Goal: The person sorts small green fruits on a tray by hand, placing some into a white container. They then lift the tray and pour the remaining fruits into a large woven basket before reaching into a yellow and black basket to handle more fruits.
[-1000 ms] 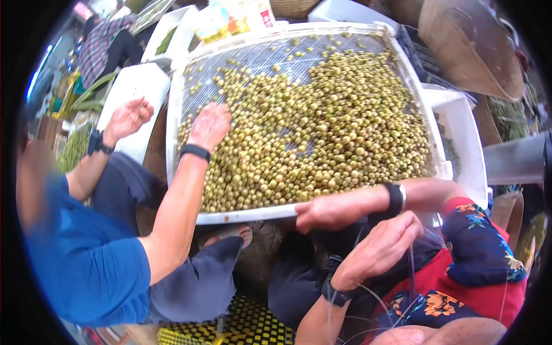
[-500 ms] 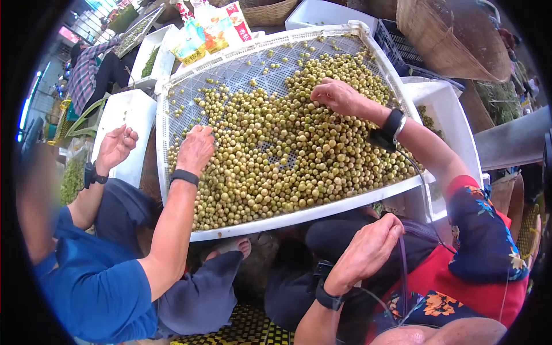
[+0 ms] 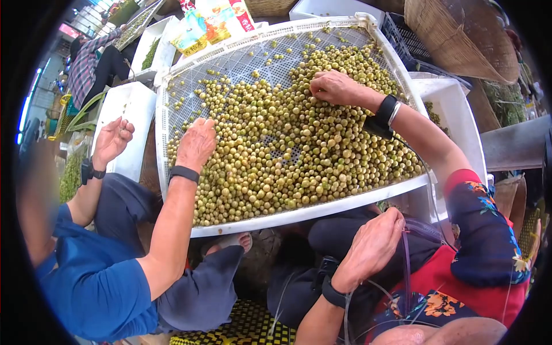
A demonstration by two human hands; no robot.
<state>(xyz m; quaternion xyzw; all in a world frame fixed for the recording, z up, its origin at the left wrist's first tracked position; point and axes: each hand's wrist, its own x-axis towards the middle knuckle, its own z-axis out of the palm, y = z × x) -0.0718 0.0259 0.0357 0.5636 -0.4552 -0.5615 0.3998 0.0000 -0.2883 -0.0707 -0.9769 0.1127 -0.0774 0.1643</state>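
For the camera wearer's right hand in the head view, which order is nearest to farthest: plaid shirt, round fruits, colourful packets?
1. Round fruits: under the right hand.
2. Colourful packets: farther back, left.
3. Plaid shirt: background, far left.

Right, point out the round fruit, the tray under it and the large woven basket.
Round fruit (image 3: 322,146), head view: middle of the pile.
Tray (image 3: 310,213), head view: near rim.
Large woven basket (image 3: 451,46), head view: its wall, upper right.
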